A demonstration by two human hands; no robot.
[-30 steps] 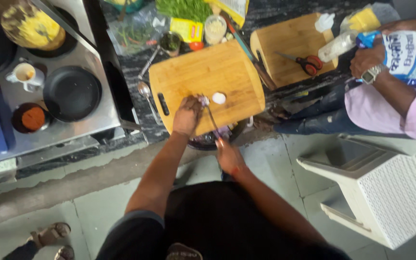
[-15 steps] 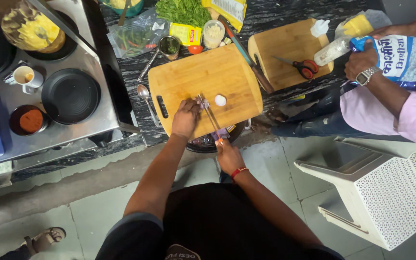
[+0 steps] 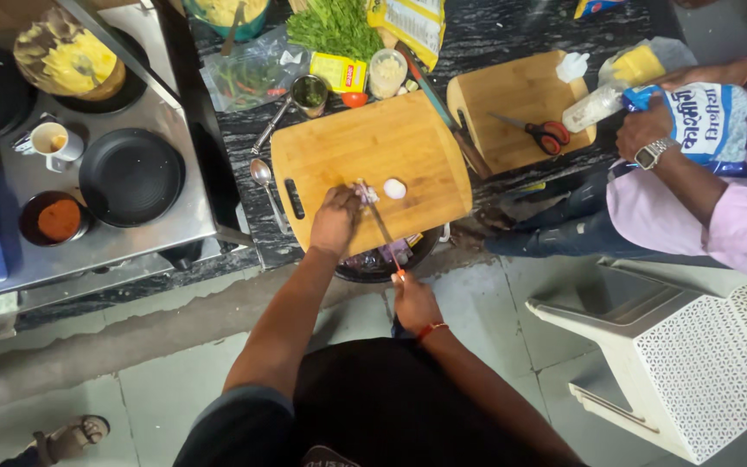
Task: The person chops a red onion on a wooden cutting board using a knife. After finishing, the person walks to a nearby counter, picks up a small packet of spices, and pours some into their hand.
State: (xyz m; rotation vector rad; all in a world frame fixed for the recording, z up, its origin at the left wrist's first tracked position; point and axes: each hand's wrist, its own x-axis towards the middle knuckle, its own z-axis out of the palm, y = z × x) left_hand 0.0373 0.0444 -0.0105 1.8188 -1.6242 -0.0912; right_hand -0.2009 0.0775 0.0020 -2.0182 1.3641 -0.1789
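A: What packages sit on the dark counter?

B: A small yellow box [image 3: 341, 72] lies just above the large wooden cutting board [image 3: 339, 156], next to a small clear tub [image 3: 387, 73]. A clear bag of green chillies [image 3: 248, 76] lies left of it, leafy greens [image 3: 335, 26] above, and a yellow-and-white pouch [image 3: 415, 22] at the top edge. A co-worker in a pink sleeve holds a blue-and-white bag [image 3: 702, 121] at the right.

A: And the person's own hands?

B: The left hand [image 3: 336, 218] presses down on a small purple-white piece, probably onion [image 3: 365, 194], though it is too small to be sure. The right hand [image 3: 414, 301] is closed around a knife [image 3: 384, 232] whose blade reaches onto the board. A white peeled piece [image 3: 395, 188] lies just beside the left hand.

A: Any change from half a second ago?

B: Hardly any; both hands keep their places.

A: What else is near?

B: Red-handled scissors [image 3: 539, 131] lie on a second board [image 3: 520, 108]; a black pan [image 3: 130, 177] and a white cup [image 3: 54, 141] stand on the stove at the left. A white stool [image 3: 693, 363] stands on the floor at the right.
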